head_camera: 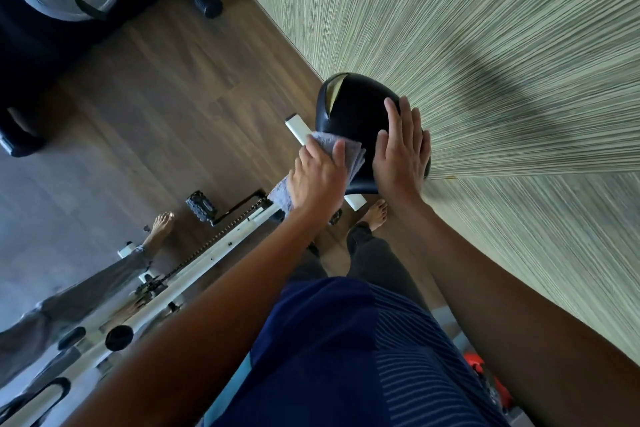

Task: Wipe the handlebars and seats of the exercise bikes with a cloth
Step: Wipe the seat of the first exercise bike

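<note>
Left hand (318,177) grips the cloth (355,158), thumb curled over it, pressed to the side of the seat (353,107). Right hand (400,149) lies flat on the seat, fingers straight, steadying it.

The seat's long axis runs on ahead of both sets of fingertips. Bare black surface lies just beyond the left fingers. My judgement: the left hand is the nearer one, so it strokes forward along that axis.
</note>
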The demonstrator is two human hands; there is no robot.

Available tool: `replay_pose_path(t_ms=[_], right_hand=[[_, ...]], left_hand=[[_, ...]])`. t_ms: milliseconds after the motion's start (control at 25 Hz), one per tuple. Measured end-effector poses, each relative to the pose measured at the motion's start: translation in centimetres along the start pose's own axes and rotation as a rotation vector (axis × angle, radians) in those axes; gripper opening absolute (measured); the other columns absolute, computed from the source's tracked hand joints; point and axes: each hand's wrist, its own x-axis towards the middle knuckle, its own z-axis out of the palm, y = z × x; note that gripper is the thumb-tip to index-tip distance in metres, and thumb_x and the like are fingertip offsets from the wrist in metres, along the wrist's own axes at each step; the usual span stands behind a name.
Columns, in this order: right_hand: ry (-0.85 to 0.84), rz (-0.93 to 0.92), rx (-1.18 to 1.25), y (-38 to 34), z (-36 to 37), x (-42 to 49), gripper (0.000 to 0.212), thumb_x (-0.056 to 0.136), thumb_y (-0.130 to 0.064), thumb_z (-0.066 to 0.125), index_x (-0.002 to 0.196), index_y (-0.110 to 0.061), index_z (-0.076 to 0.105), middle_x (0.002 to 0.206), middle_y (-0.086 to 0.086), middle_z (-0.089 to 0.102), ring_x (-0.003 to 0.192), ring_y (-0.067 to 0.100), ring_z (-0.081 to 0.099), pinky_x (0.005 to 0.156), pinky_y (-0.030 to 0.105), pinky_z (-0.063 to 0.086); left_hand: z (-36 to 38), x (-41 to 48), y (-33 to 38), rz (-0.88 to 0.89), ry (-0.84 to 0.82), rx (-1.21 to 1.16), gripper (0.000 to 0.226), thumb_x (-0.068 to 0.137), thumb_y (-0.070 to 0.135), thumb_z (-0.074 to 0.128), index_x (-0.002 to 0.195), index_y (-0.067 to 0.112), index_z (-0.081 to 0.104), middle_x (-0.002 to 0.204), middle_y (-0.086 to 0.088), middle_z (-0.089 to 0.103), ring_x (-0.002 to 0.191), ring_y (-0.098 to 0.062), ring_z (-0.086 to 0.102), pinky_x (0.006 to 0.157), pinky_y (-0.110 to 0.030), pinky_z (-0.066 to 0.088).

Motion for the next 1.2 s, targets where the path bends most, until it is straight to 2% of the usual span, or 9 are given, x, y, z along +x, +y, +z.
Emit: replay_pose_path(t_ms=[80,160,360,480,600,720,880,1000,1200], right_hand=[[0.0,0.0,-0.005,0.0,0.1,0.0,0.052,0.106,-0.026,0.031,0.157,-0.031,0.022,0.166,-0.007,0.014,0.154,0.013,0.007,0.123,0.039,0.006],[0.002,-0.001,-0.006,-0.1,0.0,0.1,0.051,0.106,-0.026,0.031,0.157,-0.031,0.022,0.166,-0.007,0.013,0.154,0.013,0.007,0.123,0.04,0.006],[-0.005,-0.006,0.005,-0.2,-0.1,0.1,0.053,0.104,-0.028,0.029,0.156,-0.031,0.022,0.166,-0.007,0.014,0.154,0.013,0.006,0.122,0.038,0.004],[-0.003,-0.004,0.009,-0.1,0.0,0.0,0.054,0.102,-0.03,0.027,0.156,-0.031,0.023,0.166,-0.007,0.014,0.154,0.013,0.007,0.122,0.039,0.005],[-0.006,-0.001,-0.001,-0.1,0.1,0.2,0.053,0.104,-0.028,0.03,0.157,-0.031,0.022,0.166,-0.006,0.014,0.154,0.013,0.007,0.123,0.041,0.007],[-0.007,-0.005,-0.023,0.1,0.1,0.1,0.053,0.104,-0.028,0.029,0.157,-0.031,0.021,0.166,-0.006,0.013,0.154,0.014,0.006,0.123,0.04,0.006],[-0.025,0.004,0.0,-0.2,-0.1,0.2,0.054,0.103,-0.028,0.028,0.156,-0.031,0.022,0.166,-0.007,0.013,0.153,0.013,0.005,0.122,0.039,0.004],[-0.015,0.002,0.0,-0.2,-0.1,0.2,0.053,0.104,-0.028,0.029,0.156,-0.031,0.022,0.166,-0.008,0.014,0.153,0.013,0.006,0.121,0.037,0.003],[0.0,-0.005,-0.011,-0.1,-0.1,0.1,0.053,0.104,-0.026,0.032,0.156,-0.03,0.024,0.166,-0.006,0.016,0.153,0.015,0.009,0.122,0.041,0.008]], left_hand=[[0.0,-2.0,-1.5,0.086,0.031,0.076,0.071,0.102,0.055,0.023,0.15,0.003,0.022,0.148,-0.018,0.043,0.134,-0.031,0.045,0.111,-0.043,0.036],[0.2,-2.2,-1.8,0.09,0.025,0.097,0.072,0.102,0.055,0.023,0.151,0.002,0.021,0.15,-0.018,0.041,0.136,-0.031,0.043,0.113,-0.042,0.034],[-0.3,2.0,1.8,-0.051,-0.018,-0.073,0.069,0.103,0.053,0.021,0.15,0.003,0.023,0.147,-0.019,0.043,0.134,-0.034,0.044,0.107,-0.045,0.034],[-0.5,2.2,1.1,-0.036,-0.047,-0.137,0.071,0.103,0.055,0.022,0.152,0.005,0.019,0.149,-0.019,0.041,0.136,-0.033,0.043,0.108,-0.045,0.034],[-0.5,-0.6,-0.8,0.056,-0.03,-0.003,0.072,0.102,0.056,0.022,0.153,0.005,0.017,0.153,-0.018,0.038,0.138,-0.031,0.042,0.111,-0.044,0.034],[-0.2,-1.3,-0.7,0.034,-0.01,0.068,0.072,0.102,0.055,0.022,0.153,0.003,0.017,0.152,-0.018,0.038,0.137,-0.032,0.042,0.111,-0.044,0.033],[-0.1,2.6,3.1,-0.088,0.023,-0.087,0.069,0.103,0.054,0.021,0.15,0.003,0.021,0.145,-0.019,0.044,0.132,-0.034,0.046,0.105,-0.046,0.036],[-0.5,3.3,2.9,-0.08,0.012,-0.188,0.07,0.102,0.054,0.022,0.152,0.004,0.019,0.149,-0.017,0.042,0.134,-0.033,0.044,0.106,-0.045,0.035],[0.2,-0.3,-0.2,0.007,0.018,0.017,0.073,0.102,0.055,0.021,0.152,0.003,0.02,0.153,-0.017,0.039,0.136,-0.032,0.044,0.11,-0.043,0.034]])
